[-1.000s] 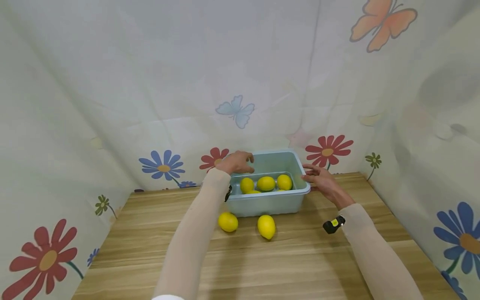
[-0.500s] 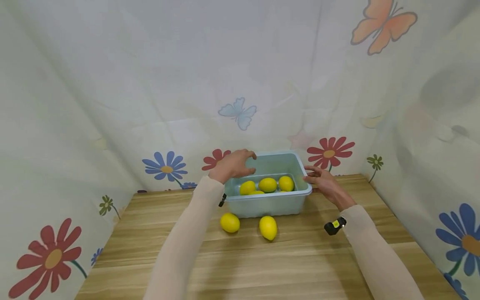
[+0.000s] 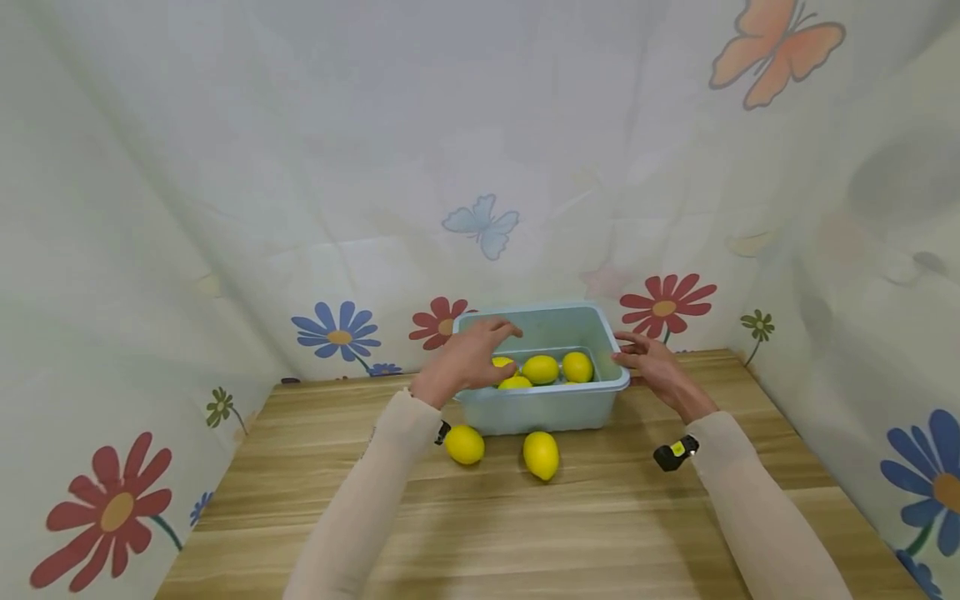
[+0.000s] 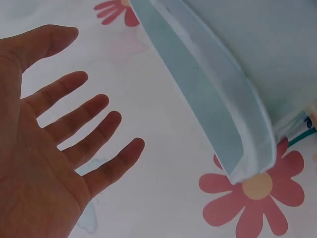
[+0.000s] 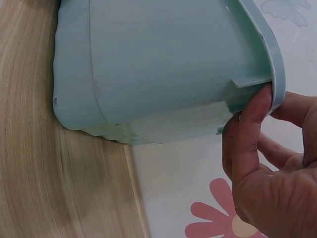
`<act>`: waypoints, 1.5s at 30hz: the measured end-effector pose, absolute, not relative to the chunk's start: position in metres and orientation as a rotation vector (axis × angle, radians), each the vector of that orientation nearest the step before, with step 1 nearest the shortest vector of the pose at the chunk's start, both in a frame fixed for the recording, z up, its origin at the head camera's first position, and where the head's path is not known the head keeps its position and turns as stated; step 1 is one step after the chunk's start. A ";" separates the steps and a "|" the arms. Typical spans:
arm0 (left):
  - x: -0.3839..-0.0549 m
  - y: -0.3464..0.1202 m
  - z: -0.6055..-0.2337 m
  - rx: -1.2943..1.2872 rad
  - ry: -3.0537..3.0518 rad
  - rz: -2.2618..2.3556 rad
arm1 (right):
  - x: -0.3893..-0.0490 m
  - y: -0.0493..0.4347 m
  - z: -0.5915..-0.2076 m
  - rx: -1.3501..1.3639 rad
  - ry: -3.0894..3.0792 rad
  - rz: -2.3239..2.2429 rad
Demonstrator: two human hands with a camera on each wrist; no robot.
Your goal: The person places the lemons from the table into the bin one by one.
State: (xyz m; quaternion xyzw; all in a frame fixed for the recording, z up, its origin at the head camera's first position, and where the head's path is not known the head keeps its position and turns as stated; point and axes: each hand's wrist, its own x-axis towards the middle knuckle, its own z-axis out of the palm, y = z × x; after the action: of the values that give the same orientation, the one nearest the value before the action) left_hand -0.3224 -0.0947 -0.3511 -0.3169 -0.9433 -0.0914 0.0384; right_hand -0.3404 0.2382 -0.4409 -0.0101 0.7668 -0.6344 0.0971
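A pale blue plastic bin (image 3: 540, 410) stands at the back of the table with several lemons (image 3: 541, 369) inside. My left hand (image 3: 471, 357) hovers over the bin's left end, partly covering the lemons there. In the left wrist view its fingers (image 4: 99, 131) are spread, holding nothing and apart from the rim. At the right end, my right hand (image 3: 654, 367) grips the bin's rim; the right wrist view shows its fingers (image 5: 247, 134) bent up under the lip. Two lemons lie on the table before the bin, a left one (image 3: 465, 444) and a right one (image 3: 542, 455).
The wood-grain table (image 3: 585, 533) runs back to a white curtain (image 3: 360, 167) printed with flowers and butterflies. The curtain also hangs along the left and right sides. A small black device (image 3: 675, 452) sits at the right wrist.
My left hand has drawn toward me and lowered over the bin's left end, covering some of the lemons. The right hand stays on the rim. The head view has shifted slightly.
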 end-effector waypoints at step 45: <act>-0.247 -0.071 -0.444 -1.418 -2.472 0.045 | -0.339 0.238 -0.439 -0.017 2.253 -1.883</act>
State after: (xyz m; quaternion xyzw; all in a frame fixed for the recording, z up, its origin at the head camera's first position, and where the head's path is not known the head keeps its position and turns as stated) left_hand -0.2470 -0.0706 -0.4442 -0.4922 -0.8582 0.0156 0.1451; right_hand -0.3387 0.2381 -0.4386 -0.0056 0.7631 -0.6381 0.1025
